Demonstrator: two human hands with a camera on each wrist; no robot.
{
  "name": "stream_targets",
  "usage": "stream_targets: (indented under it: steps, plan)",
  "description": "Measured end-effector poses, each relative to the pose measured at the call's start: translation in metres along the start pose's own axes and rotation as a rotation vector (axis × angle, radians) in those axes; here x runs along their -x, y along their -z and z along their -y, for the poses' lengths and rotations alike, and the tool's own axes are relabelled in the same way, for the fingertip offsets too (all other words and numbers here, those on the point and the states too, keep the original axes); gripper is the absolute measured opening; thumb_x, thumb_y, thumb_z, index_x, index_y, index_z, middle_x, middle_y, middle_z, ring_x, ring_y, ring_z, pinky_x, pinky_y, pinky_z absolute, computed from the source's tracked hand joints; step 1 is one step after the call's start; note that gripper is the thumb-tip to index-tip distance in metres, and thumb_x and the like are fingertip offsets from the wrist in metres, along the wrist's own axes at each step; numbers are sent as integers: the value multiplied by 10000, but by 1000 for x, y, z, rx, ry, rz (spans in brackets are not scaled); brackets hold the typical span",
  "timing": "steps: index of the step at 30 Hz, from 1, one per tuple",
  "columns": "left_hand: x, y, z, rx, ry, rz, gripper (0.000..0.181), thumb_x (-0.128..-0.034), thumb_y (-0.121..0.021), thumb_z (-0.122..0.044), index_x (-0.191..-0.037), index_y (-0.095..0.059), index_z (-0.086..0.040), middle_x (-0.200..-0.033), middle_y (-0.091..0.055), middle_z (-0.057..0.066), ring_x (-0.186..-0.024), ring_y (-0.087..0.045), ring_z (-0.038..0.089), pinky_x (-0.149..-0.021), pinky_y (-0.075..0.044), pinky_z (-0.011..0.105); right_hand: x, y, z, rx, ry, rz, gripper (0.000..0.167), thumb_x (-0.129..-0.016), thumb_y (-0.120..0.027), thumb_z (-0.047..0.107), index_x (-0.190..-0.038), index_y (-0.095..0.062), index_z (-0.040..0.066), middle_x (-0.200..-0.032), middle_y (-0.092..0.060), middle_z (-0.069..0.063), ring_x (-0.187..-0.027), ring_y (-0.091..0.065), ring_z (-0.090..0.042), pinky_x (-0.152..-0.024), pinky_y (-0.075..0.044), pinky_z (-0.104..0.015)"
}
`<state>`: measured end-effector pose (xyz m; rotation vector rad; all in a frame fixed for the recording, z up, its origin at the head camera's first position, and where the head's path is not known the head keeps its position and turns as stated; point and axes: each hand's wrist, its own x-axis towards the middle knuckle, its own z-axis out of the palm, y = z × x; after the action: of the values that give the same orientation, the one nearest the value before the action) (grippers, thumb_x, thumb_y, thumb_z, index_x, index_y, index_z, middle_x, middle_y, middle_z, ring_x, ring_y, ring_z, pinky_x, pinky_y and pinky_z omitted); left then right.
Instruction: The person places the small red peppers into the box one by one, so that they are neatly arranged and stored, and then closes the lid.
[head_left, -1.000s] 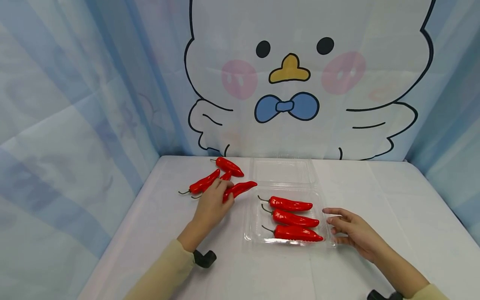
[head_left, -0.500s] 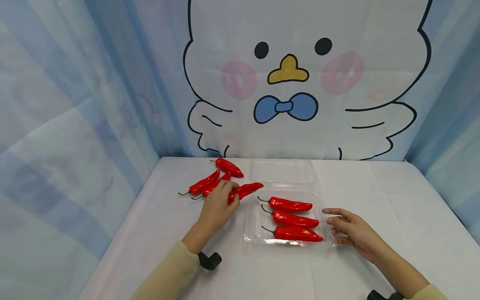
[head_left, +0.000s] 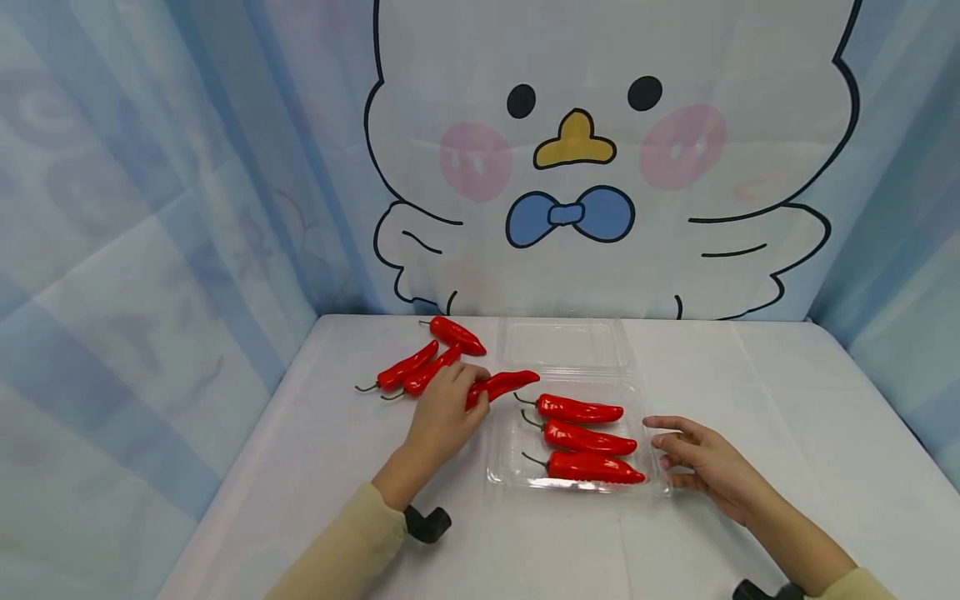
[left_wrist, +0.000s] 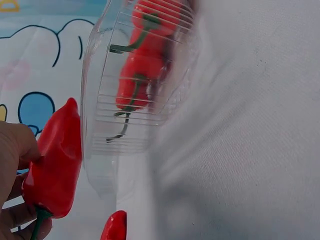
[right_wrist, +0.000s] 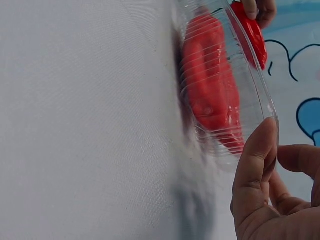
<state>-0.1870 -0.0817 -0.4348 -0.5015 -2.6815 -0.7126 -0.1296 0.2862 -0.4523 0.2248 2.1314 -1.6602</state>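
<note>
My left hand [head_left: 442, 417] holds a red chili pepper [head_left: 504, 385] by its stem half, just left of a clear plastic clamshell box [head_left: 501, 462]. In the left wrist view, that held pepper [left_wrist: 55, 160] points tip up beside the box wall, its green stem among the fingers. Three red peppers lie side by side in the box, among them the middle pepper [head_left: 588, 437], stems to the left. My right hand [head_left: 708, 462] is at the box's right edge. In the right wrist view, the fingers [right_wrist: 256, 170] pinch its rim.
More red peppers lie loose at the back left, including a left pepper [head_left: 405, 367] and a back pepper [head_left: 457, 335]. The box's open lid [head_left: 566, 343] lies flat behind it. A white cloth [head_left: 555, 550] covers the table, and a printed curtain [head_left: 585, 275] hangs behind.
My left hand has moved right with the pepper, away from the loose peppers and towards the box. The right hand and the box have stayed in place.
</note>
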Motion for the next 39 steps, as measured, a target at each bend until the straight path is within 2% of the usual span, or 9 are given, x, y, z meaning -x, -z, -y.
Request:
stream_targets:
  steps: [13, 24, 34, 39]
  plan:
    - [-1, -4, -7, -7, -62, 2, 345, -850, -840, -184, -1164, -699, -162, -1147, -692, 22, -1009, -606, 175, -865, -592, 316, -1, 0, -1, 7, 8, 0, 605, -1072, -550, 304, -1565, -347, 19, -1176, -547, -86, -890, -591, -167, -741, -602, -275]
    - [-2, -6, -19, 20, -105, 46, 277, -906, -785, -193, -1166, -696, -157, -1140, -688, 14, -1002, -593, 160, -866, -584, 285, -2, 1, -1, 6, 7, 2, 613, -1068, -559, 311, -1565, -348, 20, -1199, -542, -101, -894, -592, -172, -747, -603, -277]
    - [0, -12, -27, 46, -154, 85, 268, -915, -778, -195, -1165, -684, -167, -1134, -686, -3, -1005, -586, 144, -861, -576, 258, -1, -1, 2, 3, 14, 3, 615, -1065, -565, 310, -1558, -353, 11, -1185, -543, -100, -896, -587, -173, -749, -605, -277]
    - [1, -14, -34, 50, -201, 88, 230, -932, -752, -165, -1154, -691, -163, -1108, -686, -17, -983, -579, 136, -836, -562, 235, 0, -2, 2, 1, 7, -3, 611, -1065, -568, 297, -1555, -352, 3, -1143, -555, -79, -884, -587, -167, -738, -602, -277]
